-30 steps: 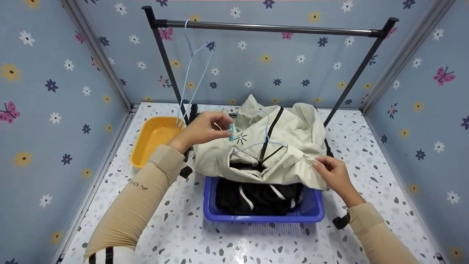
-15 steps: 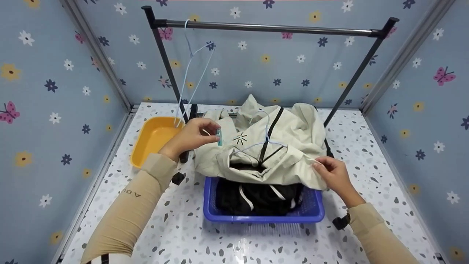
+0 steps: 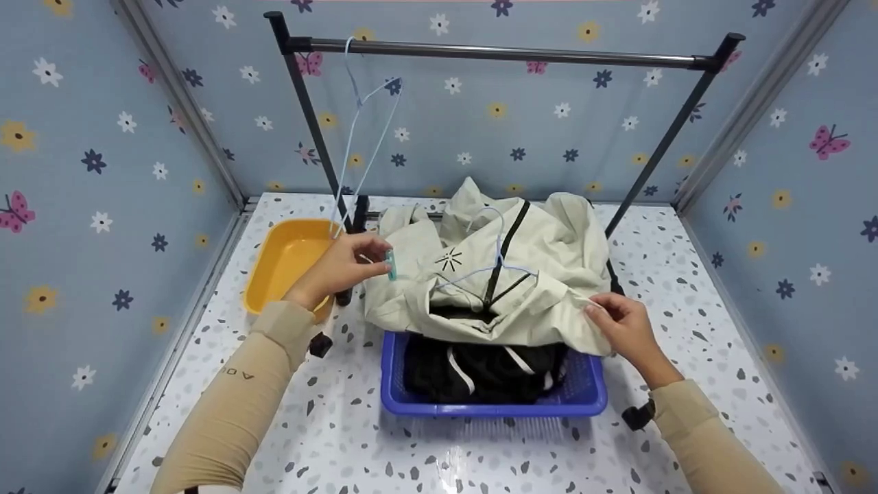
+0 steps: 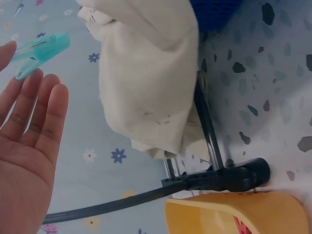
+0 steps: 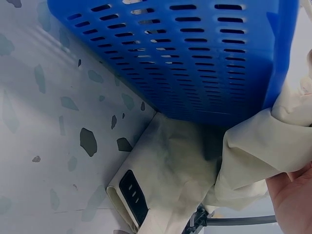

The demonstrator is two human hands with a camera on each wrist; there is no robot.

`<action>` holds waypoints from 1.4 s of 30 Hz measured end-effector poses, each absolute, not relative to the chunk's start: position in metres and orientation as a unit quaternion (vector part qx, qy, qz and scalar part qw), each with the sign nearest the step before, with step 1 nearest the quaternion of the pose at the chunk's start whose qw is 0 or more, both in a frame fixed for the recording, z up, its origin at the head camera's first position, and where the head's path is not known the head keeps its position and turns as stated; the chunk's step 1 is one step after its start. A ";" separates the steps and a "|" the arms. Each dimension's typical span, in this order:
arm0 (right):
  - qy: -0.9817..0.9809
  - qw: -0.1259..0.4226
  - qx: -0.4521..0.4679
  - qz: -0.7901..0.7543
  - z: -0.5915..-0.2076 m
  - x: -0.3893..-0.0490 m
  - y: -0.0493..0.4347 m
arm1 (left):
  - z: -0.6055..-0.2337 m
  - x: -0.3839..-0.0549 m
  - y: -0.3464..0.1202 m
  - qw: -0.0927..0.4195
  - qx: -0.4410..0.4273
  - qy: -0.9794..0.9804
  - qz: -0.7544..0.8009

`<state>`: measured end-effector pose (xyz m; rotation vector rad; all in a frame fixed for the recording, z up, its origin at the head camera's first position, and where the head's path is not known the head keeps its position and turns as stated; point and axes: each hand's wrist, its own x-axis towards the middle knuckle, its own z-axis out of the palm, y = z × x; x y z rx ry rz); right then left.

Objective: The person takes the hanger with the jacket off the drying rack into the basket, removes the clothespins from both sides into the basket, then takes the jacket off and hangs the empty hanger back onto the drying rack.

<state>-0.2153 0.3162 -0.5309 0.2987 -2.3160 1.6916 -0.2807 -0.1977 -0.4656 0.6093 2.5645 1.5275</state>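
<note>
My left hand (image 3: pixel 339 264) pinches a teal clothespin (image 3: pixel 391 265) between thumb and fingertips, left of the jacket's chest and near the yellow tub. In the left wrist view the clothespin (image 4: pixel 51 48) shows its translucent body, with the other fingers extended below it. A pale cream jacket (image 3: pixel 555 233) with a black zipper lies over the back of the blue basket (image 3: pixel 494 409). Its neck opening faces me, and a light blue wire hanger (image 3: pixel 499 259) pokes out of it. My right hand (image 3: pixel 627 329) pinches the jacket's fabric at the right edge.
Black clothing (image 3: pixel 490 377) with white stripes lies in the basket. A dark clothes rack (image 3: pixel 494 51) stands behind, with a spare blue hanger (image 3: pixel 358 101) at its left end. The yellow tub (image 3: pixel 257 274) sits left and holds something red (image 4: pixel 241 225). Patterned walls enclose the table.
My left hand has drawn back left and slightly down from the jacket's chest toward the yellow tub, carrying the clothespin. My right hand and the jacket have stayed put.
</note>
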 end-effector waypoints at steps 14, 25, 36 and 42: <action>-0.799 0.127 0.097 0.580 -0.528 -0.214 0.317 | -0.483 -0.275 -0.234 0.049 0.150 0.863 0.480; -0.793 0.120 0.095 0.589 -0.529 -0.215 0.317 | -0.483 -0.275 -0.265 0.052 0.101 0.884 0.453; -0.792 0.111 0.090 0.594 -0.529 -0.215 0.316 | -0.493 -0.282 -0.295 0.036 0.076 0.890 0.448; -0.790 0.111 0.085 0.597 -0.530 -0.214 0.315 | -0.500 -0.286 -0.306 0.049 0.047 0.893 0.445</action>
